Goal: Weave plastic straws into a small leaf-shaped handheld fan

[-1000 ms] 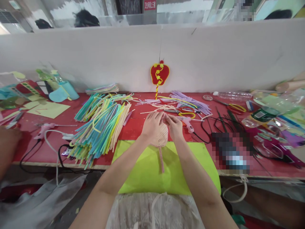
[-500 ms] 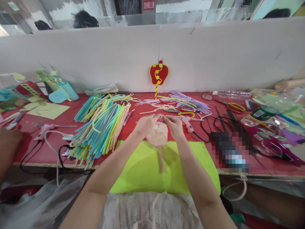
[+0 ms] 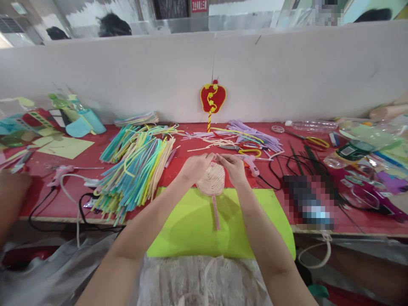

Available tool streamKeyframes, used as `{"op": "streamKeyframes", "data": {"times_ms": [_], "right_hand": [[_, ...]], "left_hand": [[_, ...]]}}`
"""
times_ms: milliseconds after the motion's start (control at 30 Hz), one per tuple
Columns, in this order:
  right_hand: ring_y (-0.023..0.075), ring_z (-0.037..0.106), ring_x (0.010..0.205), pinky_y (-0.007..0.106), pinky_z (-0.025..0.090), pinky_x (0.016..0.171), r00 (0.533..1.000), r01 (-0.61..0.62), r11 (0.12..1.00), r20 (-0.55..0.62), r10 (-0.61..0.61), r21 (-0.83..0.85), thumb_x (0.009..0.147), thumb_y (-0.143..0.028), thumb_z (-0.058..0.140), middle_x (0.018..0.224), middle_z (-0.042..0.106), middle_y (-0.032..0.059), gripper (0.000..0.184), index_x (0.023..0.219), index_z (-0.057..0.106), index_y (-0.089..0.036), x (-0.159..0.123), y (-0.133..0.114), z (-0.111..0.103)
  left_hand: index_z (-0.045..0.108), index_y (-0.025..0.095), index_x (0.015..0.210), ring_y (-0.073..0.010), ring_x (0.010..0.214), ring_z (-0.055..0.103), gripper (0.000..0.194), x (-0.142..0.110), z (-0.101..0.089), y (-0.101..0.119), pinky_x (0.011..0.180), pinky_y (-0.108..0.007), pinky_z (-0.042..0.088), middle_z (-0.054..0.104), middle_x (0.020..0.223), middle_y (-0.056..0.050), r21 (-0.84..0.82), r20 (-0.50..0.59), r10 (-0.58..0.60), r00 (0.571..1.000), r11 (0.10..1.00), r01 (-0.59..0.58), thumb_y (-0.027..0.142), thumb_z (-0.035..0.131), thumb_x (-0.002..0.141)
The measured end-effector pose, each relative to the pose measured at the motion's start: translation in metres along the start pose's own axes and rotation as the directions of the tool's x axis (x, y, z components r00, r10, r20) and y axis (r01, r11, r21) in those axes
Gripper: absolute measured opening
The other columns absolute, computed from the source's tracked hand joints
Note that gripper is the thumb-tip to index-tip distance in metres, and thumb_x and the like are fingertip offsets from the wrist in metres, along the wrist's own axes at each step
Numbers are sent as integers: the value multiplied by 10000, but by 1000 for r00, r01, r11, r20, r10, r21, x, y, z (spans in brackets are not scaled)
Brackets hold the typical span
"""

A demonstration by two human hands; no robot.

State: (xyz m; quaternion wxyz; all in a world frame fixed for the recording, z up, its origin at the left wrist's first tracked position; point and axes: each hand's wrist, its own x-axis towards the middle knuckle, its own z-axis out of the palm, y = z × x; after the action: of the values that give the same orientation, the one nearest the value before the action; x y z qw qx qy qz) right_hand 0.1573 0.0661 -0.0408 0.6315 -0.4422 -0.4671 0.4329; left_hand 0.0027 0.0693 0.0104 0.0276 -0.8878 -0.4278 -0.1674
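A small cream fan (image 3: 211,182) of pipe cleaners, with a pink stick handle pointing toward me, is between my hands. My left hand (image 3: 198,168) is closed on the fan's upper left edge. At the top of the fan, my right hand (image 3: 233,167) pinches with thumb and finger close to the left fingertips. Whatever sits in that pinch is too small to make out. Some pink shows on the fan just under the fingers. Below the fan lies a bright yellow-green sheet (image 3: 191,238).
A bundle of pastel pipe cleaners (image 3: 134,174) lies left, purple ones (image 3: 255,135) behind. A finished red fan (image 3: 213,98) stands by the white partition (image 3: 127,76). Glue guns (image 3: 251,165), scissors (image 3: 315,143), cables and a bottle (image 3: 350,152) surround me. A co-worker's hand (image 3: 14,187) rests left.
Both hands stay at the top of the fan with almost no movement. The view has shifted very slightly.
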Motion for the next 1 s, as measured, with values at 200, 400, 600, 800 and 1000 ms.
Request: {"op": "streamKeyframes", "data": {"times_ms": [200,400,600,800,1000], "right_hand": [[161,613,710,326,496,735,1000,5,1000,2,-5,0,623,-436,679,750,677,36,289,783,686,-197,1,2,-2],[162,610,720,324,498,736,1000,4,1000,14,-4,-7,620,-439,679,771,676,35,294,793,686,-201,2,4,-3],[165,612,736,328,492,749,1000,11,999,22,-10,-36,627,-454,668,785,677,37,310,803,682,-199,1,3,-3],[168,617,731,330,490,738,1000,9,1000,13,-9,-23,623,-444,673,776,677,36,292,785,679,-202,1,4,-3],[162,613,725,326,494,736,1000,-10,1000,9,10,-15,623,-439,675,773,675,31,285,783,672,-203,2,6,-2]], "left_hand": [[509,200,1081,-171,728,614,253,1,0,3,617,-251,436,622,910,-70,27,-2,-7,1000,1000,7,274,405,862],[511,199,1059,-170,745,611,239,3,5,2,615,-244,428,619,917,-71,-23,-12,-15,1000,1000,14,279,386,872],[514,217,1038,-165,742,615,223,3,7,0,588,-232,417,627,923,-59,1,-10,-31,999,1000,31,284,377,876],[500,232,1047,-164,793,618,214,4,12,-3,604,-228,425,631,965,-41,-105,-28,-37,999,994,34,292,390,873],[485,248,1094,-162,853,610,242,2,17,-4,643,-233,437,612,1044,-40,-205,-46,-66,997,977,55,280,399,871]]}}
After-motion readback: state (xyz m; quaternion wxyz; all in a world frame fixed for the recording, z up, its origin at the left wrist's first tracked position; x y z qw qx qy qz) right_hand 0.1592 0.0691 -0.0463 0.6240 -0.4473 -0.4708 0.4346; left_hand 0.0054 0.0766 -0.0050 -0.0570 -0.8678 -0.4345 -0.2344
